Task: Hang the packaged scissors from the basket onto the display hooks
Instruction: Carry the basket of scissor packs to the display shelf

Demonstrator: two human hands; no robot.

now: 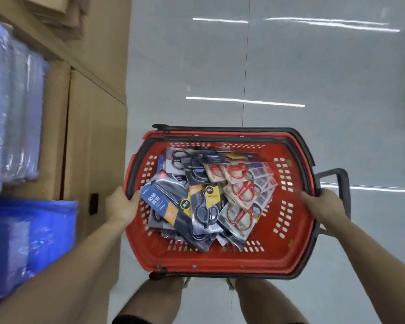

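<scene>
A red plastic basket (288,235) with black handles hangs in front of me over the floor. It holds a pile of packaged scissors (204,199): dark packs with black scissors on the left, pale packs with red-handled scissors (241,190) on the right. My left hand (121,204) grips the basket's left rim. On the opposite rim, my right hand (323,204) grips next to a dark pull handle (337,181). No display hooks are in view.
Brown cardboard boxes (89,141) stand stacked along the left. Further left are plastic-wrapped goods (12,108) and blue packs (31,237) on a shelf. Glossy grey floor tiles (290,66) stretch ahead and to the right. My legs show below the basket.
</scene>
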